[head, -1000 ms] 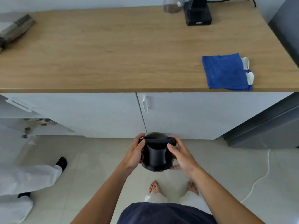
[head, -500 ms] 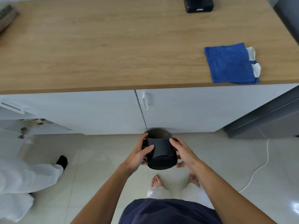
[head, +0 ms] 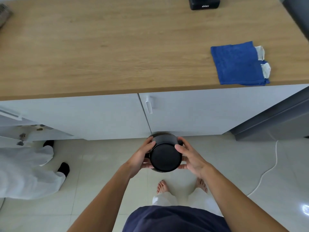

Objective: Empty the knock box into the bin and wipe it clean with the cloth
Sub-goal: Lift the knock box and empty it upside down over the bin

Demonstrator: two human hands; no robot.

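Both hands, left hand (head: 142,156) and right hand (head: 190,156), clamp the tilted knock box (head: 164,153) between them; rigid, smooth, probably light, best gripped by its sides.

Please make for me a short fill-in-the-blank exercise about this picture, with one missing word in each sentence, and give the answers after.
1. The round black plastic knock box is gripped by ____ hands, the left hand and the right hand.
2. The box is tipped so that its flat ____ faces the camera.
3. The folded blue cloth lies on the wooden ____.

Answers: both; base; counter
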